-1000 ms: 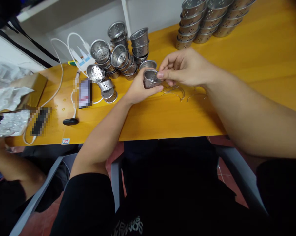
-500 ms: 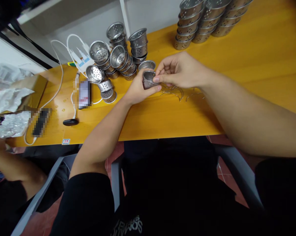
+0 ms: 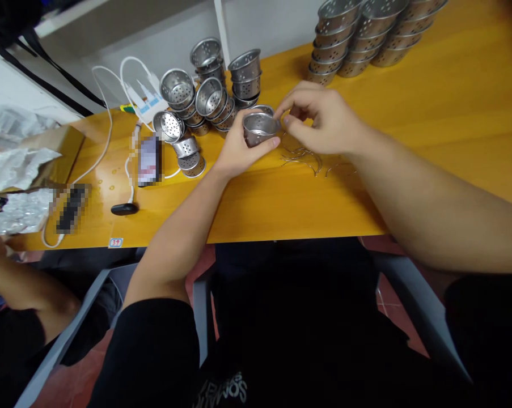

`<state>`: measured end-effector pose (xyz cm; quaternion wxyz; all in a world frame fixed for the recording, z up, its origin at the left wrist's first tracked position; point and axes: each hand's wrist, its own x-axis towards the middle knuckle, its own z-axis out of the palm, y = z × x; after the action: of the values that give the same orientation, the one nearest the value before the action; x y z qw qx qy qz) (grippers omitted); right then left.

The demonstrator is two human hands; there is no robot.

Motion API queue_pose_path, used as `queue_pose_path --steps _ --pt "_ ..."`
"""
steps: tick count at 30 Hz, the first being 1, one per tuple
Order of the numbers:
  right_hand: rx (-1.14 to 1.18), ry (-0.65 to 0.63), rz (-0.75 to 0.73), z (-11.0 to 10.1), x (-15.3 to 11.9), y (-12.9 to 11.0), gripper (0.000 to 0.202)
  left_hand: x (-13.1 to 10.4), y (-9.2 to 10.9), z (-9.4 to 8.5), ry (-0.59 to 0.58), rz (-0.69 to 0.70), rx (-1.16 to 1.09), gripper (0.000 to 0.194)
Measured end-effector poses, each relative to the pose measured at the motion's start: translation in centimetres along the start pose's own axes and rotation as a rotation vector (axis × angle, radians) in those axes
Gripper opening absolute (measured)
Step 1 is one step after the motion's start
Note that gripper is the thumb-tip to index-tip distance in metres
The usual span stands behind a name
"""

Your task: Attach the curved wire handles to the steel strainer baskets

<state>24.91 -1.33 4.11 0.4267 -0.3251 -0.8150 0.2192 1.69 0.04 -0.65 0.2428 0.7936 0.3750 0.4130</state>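
Observation:
My left hand (image 3: 237,148) is wrapped round a small perforated metal cup (image 3: 259,128), its mouth tilted up. At the cup's right rim are the fingertips of my right hand (image 3: 317,119), curled with thumb and forefinger close together; what they hold, if anything, is too small to make out. Thin bent wires (image 3: 303,158) lie on the table just below my right hand. Another metal cup (image 3: 265,109) shows partly behind the held one. Stacks of similar cups (image 3: 211,97) stand to the left of it.
More cup stacks (image 3: 353,39) stand at the back right of the yellow table (image 3: 281,209). On the left are a phone (image 3: 149,161), a power strip (image 3: 153,105), white cables, a black oval object (image 3: 124,209) and plastic-wrapped items (image 3: 24,212). A person's arm (image 3: 21,283) is at the far left.
My right hand's fingers have lifted from inside the cup's mouth to its right rim. The cup has tilted in my left hand. The whole view has shifted slightly.

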Motion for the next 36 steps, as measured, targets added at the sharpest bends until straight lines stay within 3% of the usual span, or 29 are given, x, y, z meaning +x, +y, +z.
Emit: queue_pose_path --steps 4,10,18,21,25,29,36 --pt "0.001 -0.095 0.037 0.0 -0.2 -0.2 0.024 0.1 -0.2 0.0 0.021 0.029 0.005 0.071" --pt "-0.014 -0.186 -0.059 0.7 -0.5 0.6 0.026 0.0 0.0 0.0 0.011 0.067 -0.012 0.076" --pt "0.020 -0.193 -0.004 0.2 -0.5 0.0 0.024 0.4 -0.6 0.1 0.003 0.078 -0.042 0.089" --pt "-0.020 -0.123 -0.017 -0.1 -0.3 0.7 0.029 0.4 -0.9 0.1 -0.008 0.018 -0.070 0.095" --pt "-0.119 0.099 0.014 -0.4 0.0 2.4 0.038 0.2 -1.3 0.0 -0.004 -0.161 -0.042 0.106" --pt "-0.125 0.188 0.085 -0.6 0.0 3.4 0.038 -0.1 -1.1 -0.3 -0.071 -0.248 0.024 0.082" --pt "-0.102 0.123 0.103 0.0 -0.1 3.7 0.038 -0.1 0.1 -0.7 -0.095 -0.162 0.080 0.038"
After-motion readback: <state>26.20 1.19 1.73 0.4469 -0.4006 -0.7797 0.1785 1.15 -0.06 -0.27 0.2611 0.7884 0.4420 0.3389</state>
